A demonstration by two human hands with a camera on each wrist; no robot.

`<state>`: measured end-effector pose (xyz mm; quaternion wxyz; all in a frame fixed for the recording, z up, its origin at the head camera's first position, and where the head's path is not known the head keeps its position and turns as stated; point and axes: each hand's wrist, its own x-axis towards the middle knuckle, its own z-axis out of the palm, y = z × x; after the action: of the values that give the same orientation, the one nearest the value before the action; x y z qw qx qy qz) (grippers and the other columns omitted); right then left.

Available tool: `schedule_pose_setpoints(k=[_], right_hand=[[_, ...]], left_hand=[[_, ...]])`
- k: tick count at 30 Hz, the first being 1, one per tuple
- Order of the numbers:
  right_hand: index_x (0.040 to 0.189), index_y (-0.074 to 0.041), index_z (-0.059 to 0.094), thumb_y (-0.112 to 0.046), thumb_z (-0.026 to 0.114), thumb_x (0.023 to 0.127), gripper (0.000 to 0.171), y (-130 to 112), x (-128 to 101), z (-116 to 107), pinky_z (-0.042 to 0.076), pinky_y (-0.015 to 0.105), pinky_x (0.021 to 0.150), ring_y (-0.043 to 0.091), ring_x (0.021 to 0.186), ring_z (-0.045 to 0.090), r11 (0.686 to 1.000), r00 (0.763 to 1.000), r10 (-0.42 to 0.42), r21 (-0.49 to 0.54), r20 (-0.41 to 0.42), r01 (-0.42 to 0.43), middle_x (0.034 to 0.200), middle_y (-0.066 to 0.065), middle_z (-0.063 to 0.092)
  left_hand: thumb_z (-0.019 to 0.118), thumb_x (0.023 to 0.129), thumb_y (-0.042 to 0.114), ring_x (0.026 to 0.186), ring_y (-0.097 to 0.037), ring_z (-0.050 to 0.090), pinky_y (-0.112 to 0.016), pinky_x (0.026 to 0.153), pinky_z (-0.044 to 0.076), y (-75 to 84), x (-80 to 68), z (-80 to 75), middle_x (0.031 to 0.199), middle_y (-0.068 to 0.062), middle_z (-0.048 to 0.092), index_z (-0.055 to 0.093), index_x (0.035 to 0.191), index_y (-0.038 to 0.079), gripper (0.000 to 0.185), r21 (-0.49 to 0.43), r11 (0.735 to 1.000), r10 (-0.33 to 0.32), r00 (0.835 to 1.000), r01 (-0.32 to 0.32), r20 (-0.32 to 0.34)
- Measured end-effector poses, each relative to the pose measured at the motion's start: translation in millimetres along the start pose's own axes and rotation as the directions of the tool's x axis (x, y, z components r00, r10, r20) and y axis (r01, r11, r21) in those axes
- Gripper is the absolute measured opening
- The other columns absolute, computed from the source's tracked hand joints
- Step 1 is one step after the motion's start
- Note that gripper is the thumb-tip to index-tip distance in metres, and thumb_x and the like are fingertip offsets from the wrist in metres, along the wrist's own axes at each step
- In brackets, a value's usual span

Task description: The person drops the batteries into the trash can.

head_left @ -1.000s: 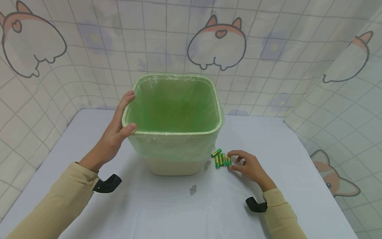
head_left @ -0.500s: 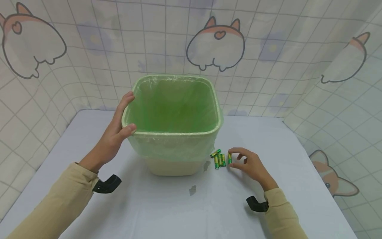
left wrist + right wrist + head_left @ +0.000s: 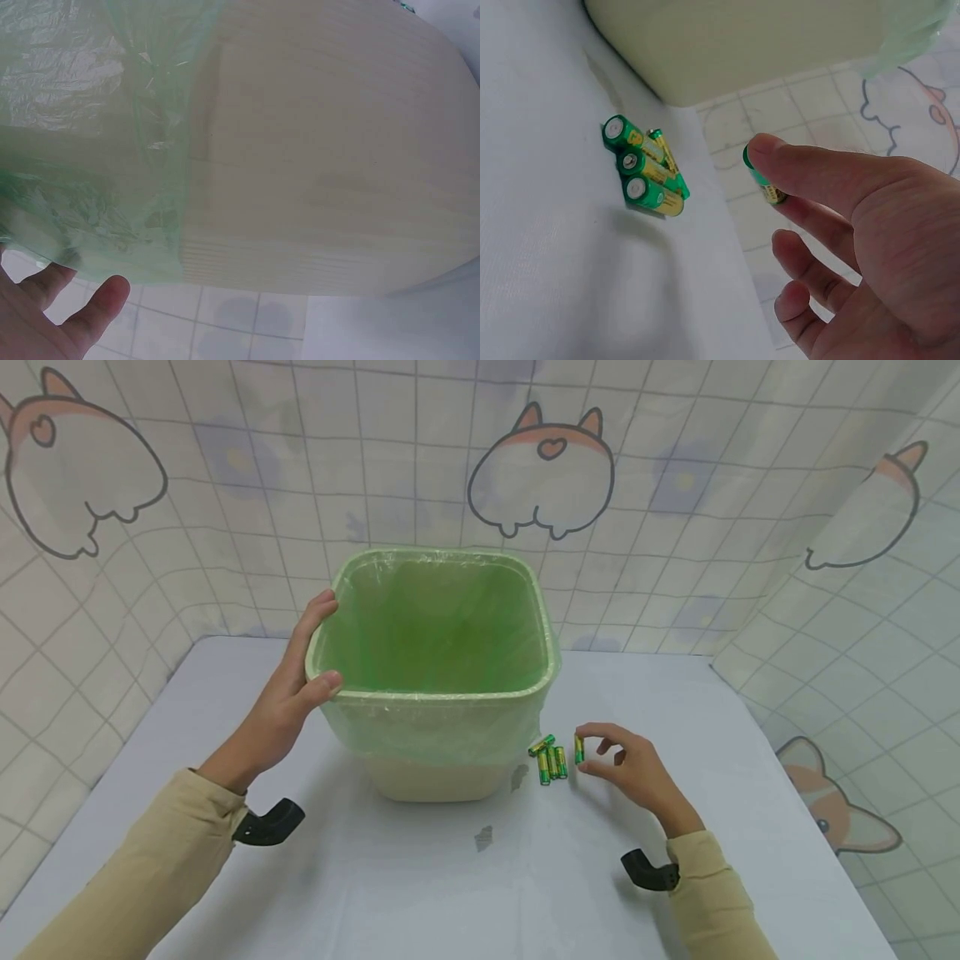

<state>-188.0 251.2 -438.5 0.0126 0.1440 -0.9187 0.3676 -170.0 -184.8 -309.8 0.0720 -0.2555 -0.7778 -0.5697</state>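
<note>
A pale green trash bin [image 3: 442, 781], lined with a thin green plastic bag [image 3: 435, 722], stands on the table. My left hand [image 3: 277, 706] grips its left rim, thumb at the near corner and fingers farther back. In the left wrist view, part of that hand [image 3: 56, 315] shows beside the bag-covered wall. Right of the bin, my right hand [image 3: 628, 767] pinches a green and gold battery [image 3: 579, 749] between thumb and index finger, held above the table. The other fingers curl loosely. Several like batteries [image 3: 649, 169] lie in a small cluster on the table, apart from this hand.
The table [image 3: 420, 893] has a white cover with small grey patches [image 3: 484, 837] in front of the bin. A tile-patterned curtain [image 3: 660, 560] with cartoon corgis surrounds it at the back and sides. Black mounts [image 3: 270, 822] jut from both sleeves.
My right hand has lifted one battery off the table and moved it slightly up and right, away from the cluster. The left hand and the bin stay in place.
</note>
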Motion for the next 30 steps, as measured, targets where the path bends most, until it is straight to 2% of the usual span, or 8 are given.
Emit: schedule_pose_setpoints(k=[21, 30], right_hand=[[0.127, -0.018, 0.062, -0.021, 0.076, 0.082, 0.047, -12.4, 2.5, -7.7, 0.045, 0.026, 0.074, 0.016, 0.095, 0.053, 0.998, 0.997, -0.064, 0.004, -0.039, 0.064, 0.125, -0.001, 0.064], [0.127, -0.025, 0.061, -0.023, 0.075, 0.083, 0.046, -19.6, 2.5, -12.1, 0.045, 0.029, 0.075, 0.014, 0.095, 0.052, 0.998, 0.996, -0.069, 0.003, -0.055, 0.069, 0.125, -0.003, 0.064]], left_hand=[[0.044, 0.093, 0.019, 0.151, -0.013, -0.003, -0.063, 0.115, 0.003, -0.6, -0.1, -0.1, 0.163, 0.011, 0.001, 0.014, 0.154, 0.022, 0.069, 0.000, 1.000, 0.004, 1.000, -0.004, -0.001], [0.044, 0.093, 0.020, 0.151, -0.012, -0.004, -0.063, 0.115, 0.003, -0.8, 0.4, 0.0, 0.163, 0.010, 0.000, 0.014, 0.154, 0.021, 0.068, -0.003, 1.000, 0.007, 1.000, -0.007, -0.001]])
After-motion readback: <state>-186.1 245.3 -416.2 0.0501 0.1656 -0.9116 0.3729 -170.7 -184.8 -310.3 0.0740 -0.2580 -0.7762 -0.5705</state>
